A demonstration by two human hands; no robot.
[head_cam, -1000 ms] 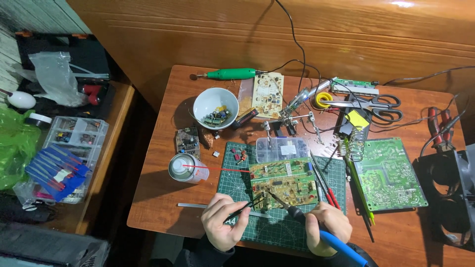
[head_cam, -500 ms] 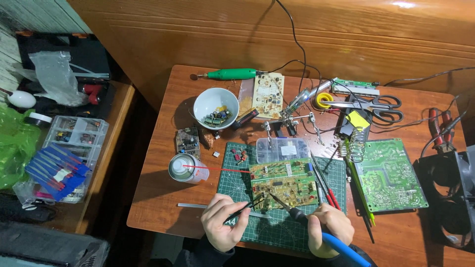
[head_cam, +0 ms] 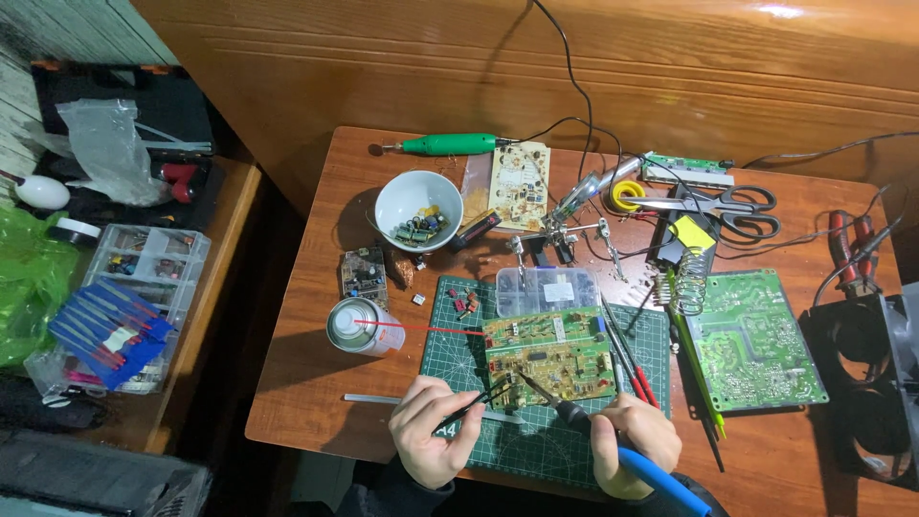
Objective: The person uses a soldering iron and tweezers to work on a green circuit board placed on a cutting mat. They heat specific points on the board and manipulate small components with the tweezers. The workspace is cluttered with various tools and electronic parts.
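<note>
Green circuit board (head_cam: pixel 549 359) lies flat on the cutting mat (head_cam: pixel 536 445), near the table (head_cam: pixel 316 383) front edge. Right hand (head_cam: pixel 634 442) fingers closed round blue-handled soldering iron (head_cam: pixel 574 416), tip at board's lower left. Left hand (head_cam: pixel 433 438) fingers pinch tweezers (head_cam: pixel 476 402) toward same spot. Judgement: brace both wrists on mat, keep iron contact brief. Spray can (head_cam: pixel 359 326) just left of the mat; bowl (head_cam: pixel 413 209) of parts behind
</note>
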